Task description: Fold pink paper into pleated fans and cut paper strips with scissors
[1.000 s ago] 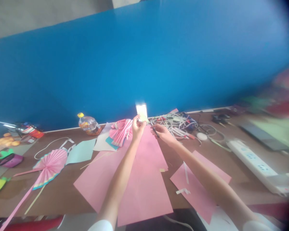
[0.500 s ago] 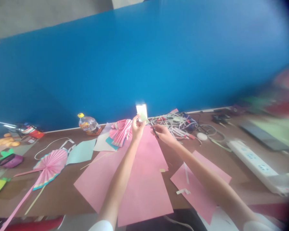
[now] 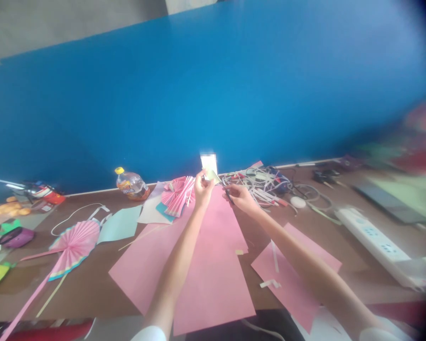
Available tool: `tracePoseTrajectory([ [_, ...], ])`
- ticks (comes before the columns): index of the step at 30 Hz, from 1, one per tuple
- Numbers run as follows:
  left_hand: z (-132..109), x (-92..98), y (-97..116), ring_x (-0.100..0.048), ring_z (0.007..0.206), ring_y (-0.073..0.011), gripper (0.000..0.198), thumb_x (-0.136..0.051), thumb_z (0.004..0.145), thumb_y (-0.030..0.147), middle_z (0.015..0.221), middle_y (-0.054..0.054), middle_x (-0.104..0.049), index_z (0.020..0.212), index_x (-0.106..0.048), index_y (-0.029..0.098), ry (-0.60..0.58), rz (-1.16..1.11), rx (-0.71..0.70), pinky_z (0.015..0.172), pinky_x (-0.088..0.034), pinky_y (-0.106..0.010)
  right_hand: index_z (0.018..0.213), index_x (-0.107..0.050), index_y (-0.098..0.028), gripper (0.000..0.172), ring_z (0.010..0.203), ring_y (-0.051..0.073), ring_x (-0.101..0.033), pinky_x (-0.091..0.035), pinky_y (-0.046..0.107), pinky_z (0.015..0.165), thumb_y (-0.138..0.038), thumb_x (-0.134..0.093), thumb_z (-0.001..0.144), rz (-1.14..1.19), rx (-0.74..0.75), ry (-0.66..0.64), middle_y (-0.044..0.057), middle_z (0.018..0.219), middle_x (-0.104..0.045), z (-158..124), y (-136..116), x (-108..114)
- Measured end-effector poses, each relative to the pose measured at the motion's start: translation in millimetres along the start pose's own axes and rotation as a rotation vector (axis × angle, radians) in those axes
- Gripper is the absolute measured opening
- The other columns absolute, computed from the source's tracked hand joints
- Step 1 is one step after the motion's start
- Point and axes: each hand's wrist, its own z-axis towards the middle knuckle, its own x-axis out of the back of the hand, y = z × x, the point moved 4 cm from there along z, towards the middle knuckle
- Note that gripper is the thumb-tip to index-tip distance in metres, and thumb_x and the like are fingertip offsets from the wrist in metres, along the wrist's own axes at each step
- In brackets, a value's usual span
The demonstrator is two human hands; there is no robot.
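- The left hand (image 3: 203, 189) is raised above the desk (image 3: 92, 284), with its fingers pinched shut on a pale slip (image 3: 210, 171) that stands upright, close to the desk's far edge.
- The right hand (image 3: 240, 197) is just beside it, curled around a thin dark tool (image 3: 228, 194). I cannot tell what the tool is.
- The far edge of the desk runs along a blue wall (image 3: 213, 94), and the near edge lies under the forearms.
- Bare brown desk shows between the left fan and the sheets, and again between the right sheet and the power strip (image 3: 376, 241).
- Three pink sheets (image 3: 213, 274) lie flat. Two overlap under the arms and one is apart on the right.
- There are two pink pleated fans (image 3: 76, 239): one lies open at the left, the other is bunched just left of the left hand.
- One bottle (image 3: 131, 184) lies by the wall, its label too blurred to read.
- One tangle of cables (image 3: 266, 182) sits behind the right hand.
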Motion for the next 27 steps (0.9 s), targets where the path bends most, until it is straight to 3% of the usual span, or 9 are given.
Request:
tracePoseTrajectory([
  [8, -8.0, -10.7, 0.1, -0.05, 0.059, -0.0083, 0.063, -0.077, 0.074, 0.04, 0.074, 0.001, -0.058, 0.128, -0.053, 0.02, -0.068, 0.003, 0.048, 0.055, -0.043, -0.02, 0.096, -0.065, -0.016, 0.04, 0.047, 0.01, -0.049, -0.04, 0.027, 0.05, -0.046, -0.073, 0.072, 0.016, -0.006, 0.019, -0.004, 0.058, -0.055, 6.3, 8.9, 7.4],
  [14, -12.9, -14.9, -3.4, -0.053, 0.064, -0.0093, 0.063, -0.077, 0.073, 0.04, 0.084, -0.002, -0.063, 0.128, -0.054, 0.02, -0.067, 0.027, 0.052, 0.058, -0.045, -0.021, 0.097, -0.064, -0.017, 0.041, 0.047, 0.011, -0.051, -0.041, 0.027, 0.05, -0.047, -0.072, 0.072, 0.023, 0.021, 0.032, -0.004, 0.059, -0.055, 8.8, 14.8, 11.1],
  [19, -12.8, -14.6, -5.6, -0.053, 0.062, -0.0093, 0.065, -0.077, 0.073, 0.04, 0.079, -0.001, -0.062, 0.13, -0.053, 0.02, -0.07, 0.022, 0.061, 0.057, -0.044, -0.02, 0.097, -0.064, -0.017, 0.04, 0.047, 0.011, -0.051, -0.041, 0.027, 0.05, -0.047, -0.073, 0.072, 0.005, 0.033, 0.02, -0.005, 0.057, -0.054, 8.0, 13.5, 11.9],
  [27, -12.8, -13.3, -5.5, -0.051, 0.064, -0.0084, 0.062, -0.077, 0.073, 0.039, 0.086, -0.002, -0.063, 0.128, -0.055, 0.021, -0.063, 0.03, 0.051, 0.057, -0.043, -0.02, 0.097, -0.064, -0.016, 0.039, 0.045, 0.011, -0.051, -0.039, 0.027, 0.048, -0.044, -0.074, 0.072, 0.022, 0.024, 0.041, -0.005, 0.058, -0.055, 8.5, 15.6, 11.9],
])
